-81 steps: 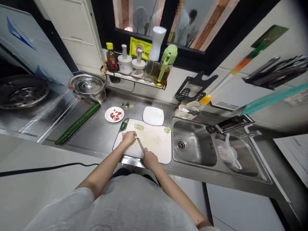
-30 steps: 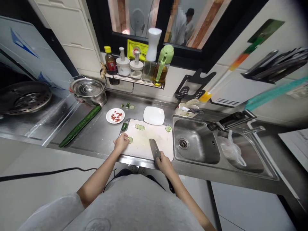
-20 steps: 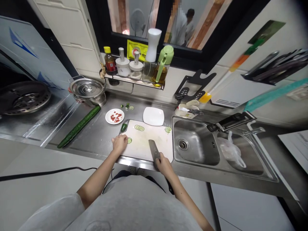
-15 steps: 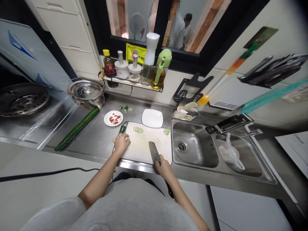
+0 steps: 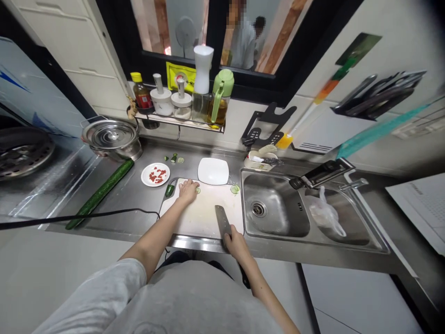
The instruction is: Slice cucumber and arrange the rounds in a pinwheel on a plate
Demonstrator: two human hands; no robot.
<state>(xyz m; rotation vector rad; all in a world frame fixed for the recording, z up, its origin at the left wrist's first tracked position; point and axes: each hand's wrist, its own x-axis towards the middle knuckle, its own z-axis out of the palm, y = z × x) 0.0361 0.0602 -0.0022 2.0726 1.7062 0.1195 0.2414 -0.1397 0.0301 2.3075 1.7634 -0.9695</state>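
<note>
My right hand [image 5: 236, 242] is closed around the handle of a kitchen knife [image 5: 222, 220], its broad blade resting over the right half of the white cutting board [image 5: 205, 218]. At the board's back left, my left hand [image 5: 188, 191] reaches down with fingers apart over the cucumber slices; one cucumber slice [image 5: 198, 190] shows beside the fingertips, the others are hidden under the hand. Left of that hand lies a short cucumber piece [image 5: 169, 190] by the board's corner. More slices [image 5: 235, 189] sit at the board's back right, near a white square plate [image 5: 213, 171].
A whole cucumber [image 5: 104, 192] lies on the steel counter at left, near a lidded pot [image 5: 113, 137]. Chopped red bits fill a small plate [image 5: 146, 177]. Cucumber ends [image 5: 174, 158] lie behind. A double sink [image 5: 276, 204] is at right; a seasoning rack [image 5: 181, 121] hangs behind.
My left hand has moved from the board's left edge to the right and away from me, onto the row of slices. The right hand with the knife stays put. The view has shifted slightly.
</note>
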